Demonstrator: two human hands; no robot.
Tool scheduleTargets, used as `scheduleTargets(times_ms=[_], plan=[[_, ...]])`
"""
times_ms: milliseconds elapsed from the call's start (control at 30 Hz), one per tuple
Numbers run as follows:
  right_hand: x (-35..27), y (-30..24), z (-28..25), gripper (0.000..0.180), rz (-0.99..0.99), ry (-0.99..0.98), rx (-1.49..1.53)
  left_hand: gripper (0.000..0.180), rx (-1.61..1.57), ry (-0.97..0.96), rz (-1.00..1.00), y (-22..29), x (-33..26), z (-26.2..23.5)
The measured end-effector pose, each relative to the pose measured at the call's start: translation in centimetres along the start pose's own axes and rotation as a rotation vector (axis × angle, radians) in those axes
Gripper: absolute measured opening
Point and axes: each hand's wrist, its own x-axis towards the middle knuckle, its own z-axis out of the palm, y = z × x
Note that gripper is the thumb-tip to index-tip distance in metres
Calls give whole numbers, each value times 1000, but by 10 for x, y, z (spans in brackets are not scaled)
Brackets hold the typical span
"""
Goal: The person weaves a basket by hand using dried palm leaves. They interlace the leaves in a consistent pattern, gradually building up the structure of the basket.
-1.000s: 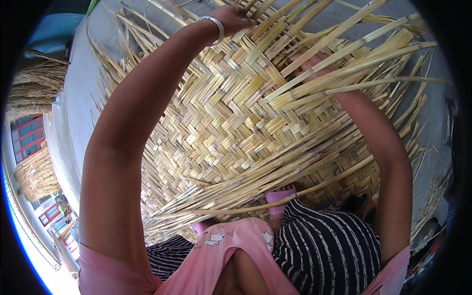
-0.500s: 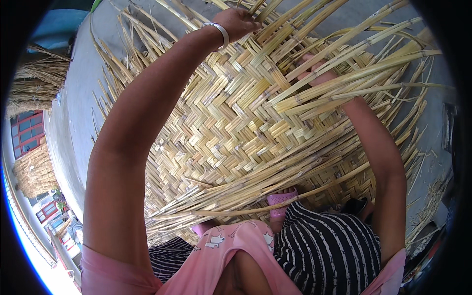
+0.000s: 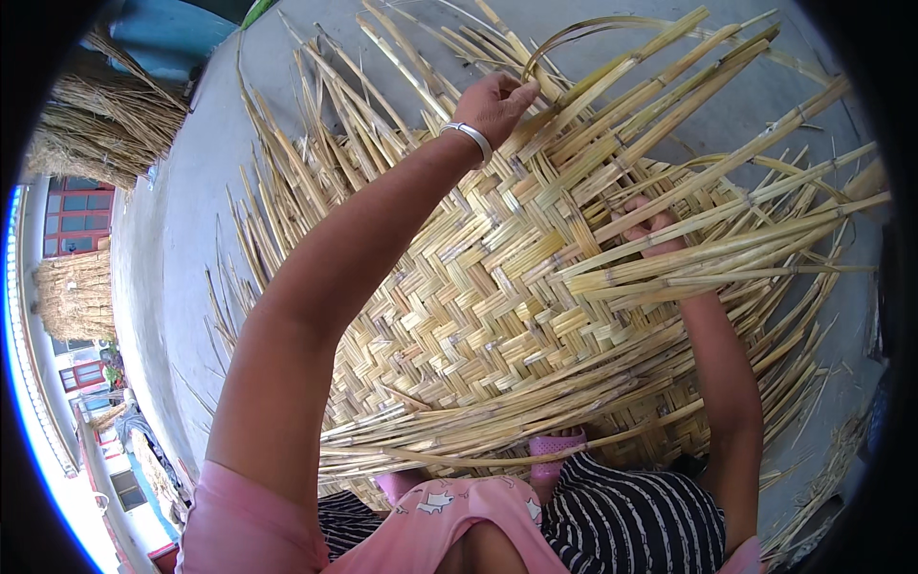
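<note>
A woven mat of split reeds (image 3: 478,297), in a pale zigzag pattern, spreads in front of me. At its far edge my left hand (image 3: 497,103), with a silver bangle on the wrist, is closed in a pinch on a reed strip (image 3: 564,33) that bends up in an arc to the right. My right hand (image 3: 650,225) reaches in among the unwoven strips at the mat's right side, fingers curled against the weave. Loose reed strips (image 3: 727,253) lie across that hand and wrist and partly hide them, so what its fingers hold is not visible.
Long loose reeds (image 3: 516,402) lie across the near part of the mat, just beyond my pink shoes (image 3: 555,445). Strip ends stick out around the mat over grey concrete floor (image 3: 215,287). A reed bundle (image 3: 115,129) stands at the far left, by a building.
The view has shifted, so the mat and both hands sit lower and farther right. My left hand now has a strip bent up in an arc; my right hand stays among the strips.
</note>
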Motion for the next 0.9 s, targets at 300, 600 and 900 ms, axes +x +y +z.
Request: scheduleTargets(times_ms=[300,600,900], plan=[[-8,-14,2,18,54,-40,200,38,-225,-156,-391,-9,50,10],[-8,-19,7,12,76,-12,198,26,-506,290,-459,-8,87,-67],[-5,-17,1,12,-4,-65,123,20,-535,701,-319,-2,94,-228]])
